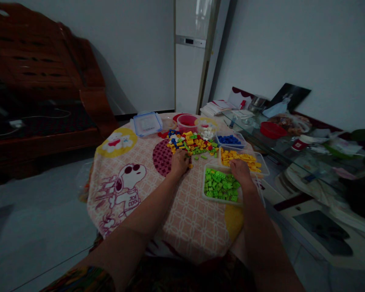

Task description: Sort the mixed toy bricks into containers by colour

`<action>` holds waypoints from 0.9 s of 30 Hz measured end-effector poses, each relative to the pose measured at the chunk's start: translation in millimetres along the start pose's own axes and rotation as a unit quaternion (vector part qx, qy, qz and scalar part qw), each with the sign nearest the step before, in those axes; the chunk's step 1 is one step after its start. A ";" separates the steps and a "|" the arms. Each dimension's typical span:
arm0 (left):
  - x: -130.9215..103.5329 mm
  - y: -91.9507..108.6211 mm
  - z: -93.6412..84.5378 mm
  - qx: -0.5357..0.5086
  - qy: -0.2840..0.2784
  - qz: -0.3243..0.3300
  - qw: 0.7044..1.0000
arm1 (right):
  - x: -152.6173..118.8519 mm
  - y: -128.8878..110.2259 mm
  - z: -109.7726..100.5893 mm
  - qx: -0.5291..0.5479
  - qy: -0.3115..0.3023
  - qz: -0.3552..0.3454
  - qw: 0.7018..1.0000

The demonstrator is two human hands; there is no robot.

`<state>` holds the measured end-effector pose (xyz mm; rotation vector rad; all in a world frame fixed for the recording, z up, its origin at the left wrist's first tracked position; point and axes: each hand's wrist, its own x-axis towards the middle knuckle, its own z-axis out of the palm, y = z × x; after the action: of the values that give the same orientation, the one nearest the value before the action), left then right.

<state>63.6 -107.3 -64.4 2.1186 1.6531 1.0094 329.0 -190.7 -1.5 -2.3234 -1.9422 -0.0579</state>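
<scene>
Mixed toy bricks lie in a loose pile on the cloth-covered round table. At the pile's near edge is my left hand, its fingers curled beside a small green brick; whether they grip it is unclear. My right hand is over the near edge of the box of yellow bricks, fingers drawn together, their tips hidden. Closer to me is a clear box of green bricks. Blue bricks fill a smaller box behind the yellow ones. White bricks lie by the pile.
A pink round tub and a clear lid with blue edging stand at the table's back. On the right, a glass-topped cabinet holds papers and a red bowl. A wooden bench is at the left.
</scene>
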 end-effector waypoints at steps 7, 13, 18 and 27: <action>-1.9 0.4 -0.4 -0.042 0.007 -0.031 0.999 | 0.6 -0.4 1.5 -0.013 0.001 -0.004 1.000; -4.1 3.9 -5.3 -0.077 0.045 -0.028 0.996 | 1.7 1.3 3.6 -0.015 0.008 -0.005 1.000; -19.0 23.4 -1.9 -0.145 0.032 0.097 0.984 | 2.7 2.3 3.7 -0.006 0.002 -0.003 1.000; -52.6 62.4 20.7 -0.229 -0.027 0.328 0.916 | 3.0 3.4 7.7 -0.009 0.011 -0.001 1.000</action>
<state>118.0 -171.4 -60.9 2.3453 0.5587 1.3313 332.5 -187.6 -9.1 -2.3216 -1.9433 -0.1001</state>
